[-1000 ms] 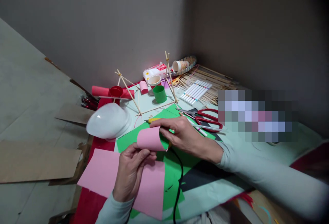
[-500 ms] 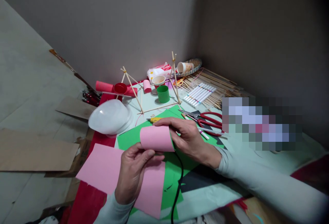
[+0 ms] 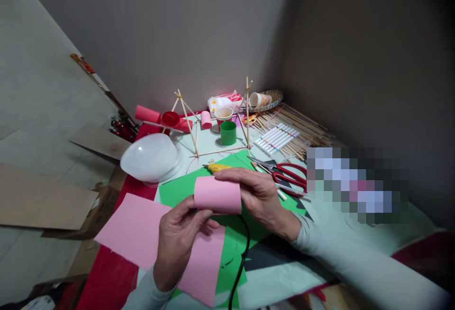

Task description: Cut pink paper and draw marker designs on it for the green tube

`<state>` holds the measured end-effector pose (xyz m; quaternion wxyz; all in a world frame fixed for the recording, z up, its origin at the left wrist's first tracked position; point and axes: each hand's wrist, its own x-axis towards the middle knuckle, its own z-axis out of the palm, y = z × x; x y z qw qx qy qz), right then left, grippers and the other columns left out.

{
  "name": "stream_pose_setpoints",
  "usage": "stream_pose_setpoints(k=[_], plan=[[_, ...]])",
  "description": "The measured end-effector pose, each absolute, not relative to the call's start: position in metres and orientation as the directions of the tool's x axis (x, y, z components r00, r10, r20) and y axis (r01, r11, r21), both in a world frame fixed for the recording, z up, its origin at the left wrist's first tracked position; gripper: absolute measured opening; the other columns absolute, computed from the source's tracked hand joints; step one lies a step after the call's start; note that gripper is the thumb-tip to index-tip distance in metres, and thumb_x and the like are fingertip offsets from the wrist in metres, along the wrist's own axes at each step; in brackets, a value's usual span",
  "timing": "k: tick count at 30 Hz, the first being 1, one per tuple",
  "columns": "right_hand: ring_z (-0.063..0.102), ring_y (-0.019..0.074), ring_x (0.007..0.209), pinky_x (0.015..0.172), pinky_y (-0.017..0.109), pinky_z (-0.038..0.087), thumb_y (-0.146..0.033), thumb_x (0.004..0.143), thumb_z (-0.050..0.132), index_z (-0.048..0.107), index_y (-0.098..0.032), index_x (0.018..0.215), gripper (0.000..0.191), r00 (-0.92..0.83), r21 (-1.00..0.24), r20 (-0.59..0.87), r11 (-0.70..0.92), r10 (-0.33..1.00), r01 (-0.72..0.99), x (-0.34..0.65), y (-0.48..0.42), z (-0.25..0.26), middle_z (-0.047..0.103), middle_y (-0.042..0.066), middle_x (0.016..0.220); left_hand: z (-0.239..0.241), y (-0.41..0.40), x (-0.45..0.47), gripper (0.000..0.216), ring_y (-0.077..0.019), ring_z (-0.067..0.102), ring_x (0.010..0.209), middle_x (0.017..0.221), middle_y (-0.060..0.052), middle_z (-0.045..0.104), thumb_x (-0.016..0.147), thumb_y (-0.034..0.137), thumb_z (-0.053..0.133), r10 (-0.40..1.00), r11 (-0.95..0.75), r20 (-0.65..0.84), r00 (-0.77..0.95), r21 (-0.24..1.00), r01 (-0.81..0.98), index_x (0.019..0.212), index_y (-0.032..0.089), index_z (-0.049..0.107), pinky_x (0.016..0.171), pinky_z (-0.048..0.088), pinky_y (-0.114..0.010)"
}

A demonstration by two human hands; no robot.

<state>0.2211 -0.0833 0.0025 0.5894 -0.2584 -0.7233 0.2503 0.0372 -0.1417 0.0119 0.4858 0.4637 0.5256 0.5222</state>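
Observation:
Between my two hands is a piece of pink paper [image 3: 217, 196], curled into a short tube above the table. My left hand [image 3: 181, 234] pinches its lower left edge, thumb below. My right hand [image 3: 261, 198] grips the right end, fingers along the top; its thumb is hidden behind the roll. Under my hands lie a larger pink sheet [image 3: 137, 234] and green sheets [image 3: 185, 189]. A yellow utility knife [image 3: 218, 168] rests just beyond the roll. Red-handled scissors [image 3: 287, 177] lie right of my right hand. A black cable [image 3: 243, 253] runs below the roll.
A stick frame [image 3: 197, 139] stands at the back, near a green paper cup-shaped tube [image 3: 228, 133], a paper cup [image 3: 223, 114] and a small pink roll [image 3: 205, 120]. White pens [image 3: 277, 138] and wooden sticks [image 3: 302, 123] lie right. A white bowl-like container [image 3: 151, 158] sits left.
The view has shifted slightly. Both hands still hold the pink roll, now turned a little so its right end sits more level and deeper in my right hand.

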Motion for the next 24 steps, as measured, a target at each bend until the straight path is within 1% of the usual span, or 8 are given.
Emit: stream_pose_setpoints(k=[3, 6, 11, 14, 16, 18, 20, 24], plan=[[0.078, 0.0183, 0.093, 0.081, 0.029, 0.062, -0.007, 0.091, 0.060, 0.078, -0.020, 0.104, 0.026, -0.158, -0.731, 0.662, 0.678, 0.732, 0.078, 0.219, -0.084, 0.000, 0.083, 0.006, 0.102, 0.013, -0.145, 0.038, 0.020, -0.0230, 0.074, 0.053, 0.067, -0.007, 0.078, 0.071, 0.035, 0.089, 0.997, 0.000, -0.004, -0.076, 0.999, -0.051, 0.078, 0.020, 0.079, 0.056, 0.062, -0.028], [0.078, 0.0187, 0.094, 0.082, 0.030, 0.062, -0.008, 0.091, 0.056, 0.078, -0.020, 0.104, 0.028, -0.165, -0.762, 0.622, 0.640, 0.766, 0.098, 0.219, -0.085, 0.001, 0.082, 0.005, 0.103, 0.011, -0.145, 0.036, 0.022, -0.0251, 0.076, 0.060, 0.068, -0.009, 0.078, 0.074, 0.037, 0.089, 0.998, 0.039, -0.043, -0.037, 0.995, -0.096, 0.081, 0.018, 0.079, 0.062, 0.064, -0.030], [0.074, 0.0189, 0.097, 0.082, 0.031, 0.061, -0.019, 0.096, 0.059, 0.070, -0.018, 0.120, 0.027, -0.197, -0.744, 0.607, 0.637, 0.770, 0.200, 0.225, -0.083, 0.012, 0.077, 0.010, 0.118, 0.010, -0.135, 0.032, 0.025, -0.0171, 0.075, 0.062, 0.073, -0.006, 0.079, 0.068, 0.029, 0.095, 0.988, 0.097, -0.136, -0.074, 0.917, -0.387, 0.082, 0.017, 0.078, 0.064, 0.062, -0.022], [0.068, 0.0221, 0.100, 0.088, 0.039, 0.057, -0.022, 0.095, 0.062, 0.066, -0.018, 0.119, 0.024, -0.168, -0.644, 0.718, 0.736, 0.675, 0.207, 0.229, -0.082, 0.019, 0.073, 0.011, 0.113, 0.012, -0.128, 0.031, 0.028, -0.0144, 0.076, 0.067, 0.076, -0.003, 0.078, 0.064, 0.024, 0.097, 0.979, 0.082, -0.163, -0.118, 0.860, -0.504, 0.082, 0.016, 0.077, 0.066, 0.062, -0.018], [0.065, 0.0241, 0.099, 0.090, 0.042, 0.053, -0.022, 0.094, 0.065, 0.064, -0.019, 0.117, 0.023, -0.229, -0.536, 0.783, 0.814, 0.578, 0.225, 0.230, -0.082, 0.020, 0.073, 0.010, 0.107, 0.013, -0.125, 0.030, 0.029, -0.0141, 0.076, 0.070, 0.077, -0.002, 0.078, 0.063, 0.021, 0.098, 0.975, 0.071, -0.173, -0.138, 0.836, -0.543, 0.082, 0.016, 0.077, 0.067, 0.062, -0.017], [0.064, 0.0242, 0.098, 0.090, 0.043, 0.051, -0.024, 0.094, 0.069, 0.061, -0.018, 0.121, 0.029, -0.329, -0.451, 0.798, 0.862, 0.505, 0.231, 0.228, -0.083, 0.020, 0.073, 0.010, 0.108, 0.012, -0.124, 0.029, 0.029, -0.0139, 0.076, 0.071, 0.077, -0.001, 0.077, 0.063, 0.020, 0.098, 0.974, 0.069, -0.177, -0.138, 0.822, -0.565, 0.082, 0.016, 0.076, 0.067, 0.062, -0.017], [0.063, 0.0229, 0.097, 0.090, 0.041, 0.051, -0.024, 0.096, 0.069, 0.057, -0.018, 0.128, 0.035, -0.409, -0.403, 0.784, 0.885, 0.466, 0.234, 0.226, -0.084, 0.019, 0.073, 0.010, 0.111, 0.011, -0.124, 0.029, 0.028, -0.0138, 0.076, 0.072, 0.077, -0.002, 0.077, 0.064, 0.020, 0.097, 0.976, 0.074, -0.178, -0.128, 0.818, -0.570, 0.083, 0.015, 0.076, 0.067, 0.062, -0.017], [0.061, 0.0197, 0.087, 0.083, 0.036, 0.050, -0.016, 0.102, 0.058, 0.054, -0.021, 0.132, 0.030, -0.442, -0.370, 0.776, 0.892, 0.450, 0.260, 0.225, -0.084, 0.016, 0.073, 0.007, 0.103, 0.009, -0.125, 0.030, 0.027, -0.0139, 0.076, 0.071, 0.078, -0.003, 0.078, 0.066, 0.021, 0.096, 0.978, 0.096, -0.182, -0.101, 0.826, -0.555, 0.083, 0.015, 0.077, 0.067, 0.062, -0.017]])
